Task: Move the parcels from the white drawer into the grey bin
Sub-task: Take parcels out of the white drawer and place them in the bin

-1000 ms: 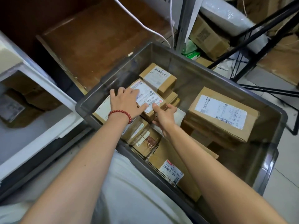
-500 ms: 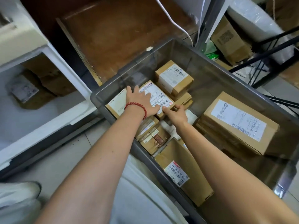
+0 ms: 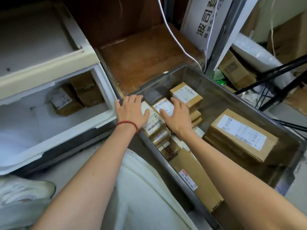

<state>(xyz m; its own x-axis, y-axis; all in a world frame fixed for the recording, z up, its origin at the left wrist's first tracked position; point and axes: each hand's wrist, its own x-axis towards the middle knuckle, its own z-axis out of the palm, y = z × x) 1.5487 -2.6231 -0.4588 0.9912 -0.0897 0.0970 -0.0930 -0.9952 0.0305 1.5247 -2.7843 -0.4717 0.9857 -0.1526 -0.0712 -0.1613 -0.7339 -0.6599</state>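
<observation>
Left hand [image 3: 131, 112] slid to grey bin [image 3: 224, 93] rim, right hand [image 3: 177, 113] atop binned parcels [image 3: 162, 105]; fingers [image 3: 132, 99] spread, nothing held. Approx 2 pcls [image 3: 64, 103] left in white drawer [image 3: 106, 97].

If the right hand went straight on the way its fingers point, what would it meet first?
Probably the labelled parcel just ahead of the right hand, at the far end of the grey bin; depth is unclear.

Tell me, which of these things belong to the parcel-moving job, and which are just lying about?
Part of the job: white drawer; two parcels left in it; grey bin; parcels in the bin; left hand; right hand.

Lying about: white cable; brown wooden board; black stand legs; cardboard box on the shelf; white shoe.
</observation>
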